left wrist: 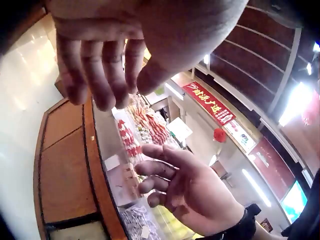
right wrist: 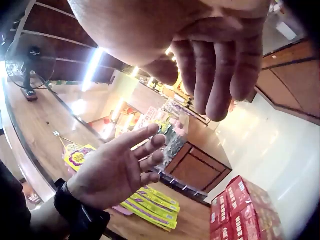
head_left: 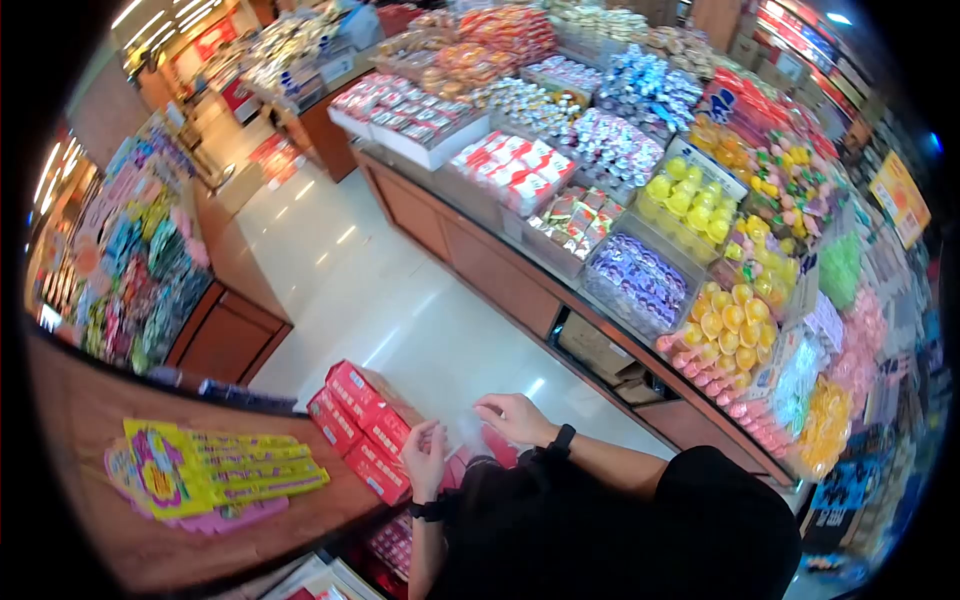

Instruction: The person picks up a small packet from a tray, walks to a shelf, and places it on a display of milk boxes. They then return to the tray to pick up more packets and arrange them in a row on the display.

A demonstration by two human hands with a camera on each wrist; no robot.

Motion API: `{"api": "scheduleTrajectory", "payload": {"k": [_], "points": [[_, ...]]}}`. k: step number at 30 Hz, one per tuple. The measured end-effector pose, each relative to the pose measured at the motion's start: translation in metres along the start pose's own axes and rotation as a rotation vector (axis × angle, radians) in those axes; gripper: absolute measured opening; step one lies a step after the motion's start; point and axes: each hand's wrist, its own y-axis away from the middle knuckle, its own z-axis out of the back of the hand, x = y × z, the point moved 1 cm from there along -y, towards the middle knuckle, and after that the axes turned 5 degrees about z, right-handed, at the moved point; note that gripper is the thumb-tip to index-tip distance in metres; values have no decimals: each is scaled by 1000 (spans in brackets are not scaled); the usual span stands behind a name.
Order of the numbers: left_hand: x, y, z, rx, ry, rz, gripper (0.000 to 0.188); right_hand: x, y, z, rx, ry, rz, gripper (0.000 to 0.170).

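Both hands are raised over the floor, a small gap between them. My left hand [head_left: 425,460] is beside the stacked red boxes [head_left: 365,425], touching none that I can see. Facing it is my right hand [head_left: 515,418], fingers bent loosely. In the left wrist view the left hand [left wrist: 125,45] hangs above the right hand [left wrist: 192,192], with no object visible in either. The right wrist view has the right hand [right wrist: 210,55] at the top and the left hand [right wrist: 112,172] below, palm showing, fingers relaxed. A faint pale blur between the hands in the head view is unclear.
Yellow packets [head_left: 230,465] lie on the wooden counter [head_left: 340,535] at lower left. A long stand [head_left: 450,225] full of sweets runs across the right, and another display [head_left: 235,325] is at the left. Tiled floor [head_left: 345,260] lies between them. A fan [right wrist: 30,62] stands on the counter.
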Motion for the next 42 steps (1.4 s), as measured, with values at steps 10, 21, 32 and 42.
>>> {"api": "scheduleTrajectory", "payload": {"k": [10,21,32,42], "points": [[-18,-137,20,195,-23,-12,21,-2,-103,-15,-13,140,-39,32],[-67,-247,-21,421,-172,86,21,238,-184,89,-125,236,699,17],[-132,-340,-109,509,-229,-95,21,260,-254,183,-560,82,1127,13],[-170,-441,-197,331,-385,-403,14,41,-345,278,-720,50,180,31]]}}
